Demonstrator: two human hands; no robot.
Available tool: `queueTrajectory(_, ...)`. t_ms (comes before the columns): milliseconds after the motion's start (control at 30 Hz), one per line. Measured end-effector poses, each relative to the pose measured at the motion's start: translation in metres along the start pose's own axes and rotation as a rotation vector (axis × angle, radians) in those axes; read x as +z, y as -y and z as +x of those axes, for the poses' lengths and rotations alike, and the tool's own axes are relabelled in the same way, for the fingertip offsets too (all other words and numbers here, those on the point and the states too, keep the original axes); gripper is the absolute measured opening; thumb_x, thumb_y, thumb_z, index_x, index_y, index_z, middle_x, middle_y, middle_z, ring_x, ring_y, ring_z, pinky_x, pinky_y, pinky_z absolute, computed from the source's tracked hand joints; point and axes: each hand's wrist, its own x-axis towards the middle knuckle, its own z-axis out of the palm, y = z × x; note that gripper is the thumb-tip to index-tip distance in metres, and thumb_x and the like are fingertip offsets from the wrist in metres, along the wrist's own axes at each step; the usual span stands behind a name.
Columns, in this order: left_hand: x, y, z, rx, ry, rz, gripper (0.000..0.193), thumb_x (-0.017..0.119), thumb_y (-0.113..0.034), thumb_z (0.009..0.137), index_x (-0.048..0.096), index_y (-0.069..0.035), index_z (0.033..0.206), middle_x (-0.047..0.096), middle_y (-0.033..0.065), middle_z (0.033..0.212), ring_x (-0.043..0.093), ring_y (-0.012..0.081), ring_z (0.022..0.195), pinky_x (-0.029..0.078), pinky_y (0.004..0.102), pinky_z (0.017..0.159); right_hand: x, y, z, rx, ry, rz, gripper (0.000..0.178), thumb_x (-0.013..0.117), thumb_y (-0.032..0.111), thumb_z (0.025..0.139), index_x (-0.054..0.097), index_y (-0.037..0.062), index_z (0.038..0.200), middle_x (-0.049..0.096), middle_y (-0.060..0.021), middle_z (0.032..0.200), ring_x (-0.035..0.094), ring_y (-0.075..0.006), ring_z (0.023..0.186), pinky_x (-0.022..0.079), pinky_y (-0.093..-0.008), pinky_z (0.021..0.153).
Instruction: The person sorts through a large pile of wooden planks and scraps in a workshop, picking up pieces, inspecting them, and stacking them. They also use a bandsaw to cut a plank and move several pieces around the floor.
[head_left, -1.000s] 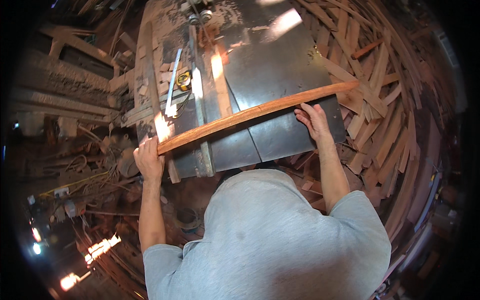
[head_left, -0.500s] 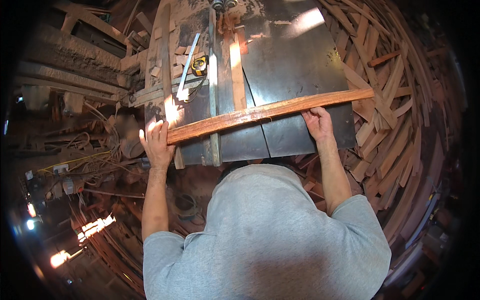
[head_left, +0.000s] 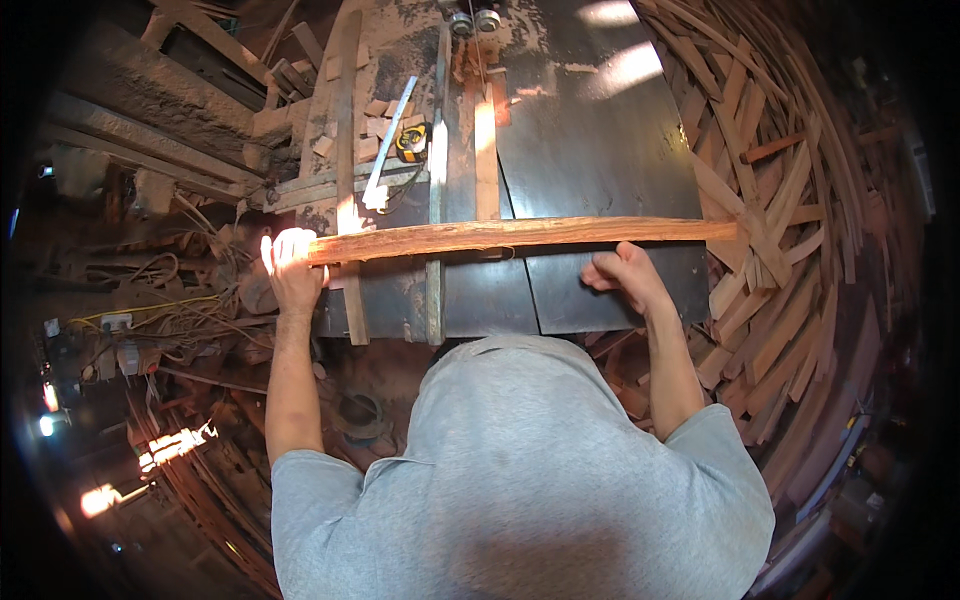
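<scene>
A long reddish-brown wooden plank [head_left: 520, 236] with a rough edge lies crosswise above the dark metal worktable [head_left: 600, 295]. My left hand [head_left: 292, 268] is closed around its left end, fingers over the top. My right hand [head_left: 628, 275] is just below the plank toward its right end, off the wood, holding nothing, with its fingers loosely bent and apart. Beyond the plank, a yellow and black tape measure [head_left: 411, 142] rests beside a thin pale strip [head_left: 392, 140]. A narrow wooden strip [head_left: 486, 165] runs away from me behind the plank.
A long straight rail [head_left: 437, 180] crosses the table lengthwise, with small wood offcuts [head_left: 377, 126] to its left. Round metal fittings [head_left: 474, 22] are at the far end. A heap of wooden slats [head_left: 770, 230] fills the right side. Cables [head_left: 160, 318] tangle at left.
My right hand has let go of the plank and dropped slightly below it. The plank has swung more level, its right end coming nearer, and has shifted left with my left hand.
</scene>
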Motion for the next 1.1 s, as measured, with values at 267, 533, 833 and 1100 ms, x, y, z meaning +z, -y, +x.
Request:
queueTrajectory(267, -0.030, 0.052, 0.090, -0.219, 0.906, -0.377, 0.069, 0.082, -0.035, 0.071, 0.061, -0.011, 0.132, 0.068, 0.0101, 0.126, 0.060, 0.0210, 0.122, 0.024, 0.0494, 0.121, -0.015, 0.061, 0.039, -1.153, -0.243, -1.252, 0.052, 0.090, 0.022, 0.064, 0.056, 0.0006, 0.098, 0.061, -0.0140, 0.116, 0.059, -0.0355, 0.104, 0.049, -0.0447, 0.087)
queueTrajectory(533, 0.036, 0.011, 0.144, -0.047, 0.550, -0.133, 0.090, 0.085, -0.034, 0.070, 0.046, -0.012, 0.148, 0.056, 0.0163, 0.138, 0.045, 0.0318, 0.137, 0.021, 0.0501, 0.122, -0.013, 0.095, 0.132, -0.815, -0.234, -1.089, 0.043, 0.088, 0.024, 0.072, 0.061, 0.0004, 0.096, 0.062, -0.0143, 0.106, 0.059, -0.0314, 0.097, 0.049, -0.0408, 0.082)
queueTrajectory(833, 0.100, 0.014, 0.205, 0.077, 0.430, -0.093, 0.056, 0.081, -0.014, 0.073, 0.057, -0.007, 0.123, 0.057, 0.0145, 0.115, 0.054, 0.0325, 0.116, 0.038, 0.0463, 0.103, -0.019, 0.156, 0.192, -0.736, -0.048, -1.644, 0.064, 0.079, 0.057, 0.076, 0.065, -0.0001, 0.101, 0.064, -0.0182, 0.104, 0.062, -0.0368, 0.104, 0.049, -0.0463, 0.091)
queueTrajectory(1100, 0.135, 0.025, 0.236, -0.009, 0.381, -0.164, 0.030, 0.075, -0.008, 0.072, 0.066, -0.007, 0.101, 0.066, 0.0148, 0.104, 0.058, 0.0360, 0.109, 0.042, 0.0483, 0.095, -0.016, 0.159, 0.227, -0.591, -0.169, -1.543, 0.060, 0.082, 0.056, 0.072, 0.064, 0.0019, 0.092, 0.067, -0.0199, 0.099, 0.063, -0.0387, 0.100, 0.050, -0.0480, 0.089)
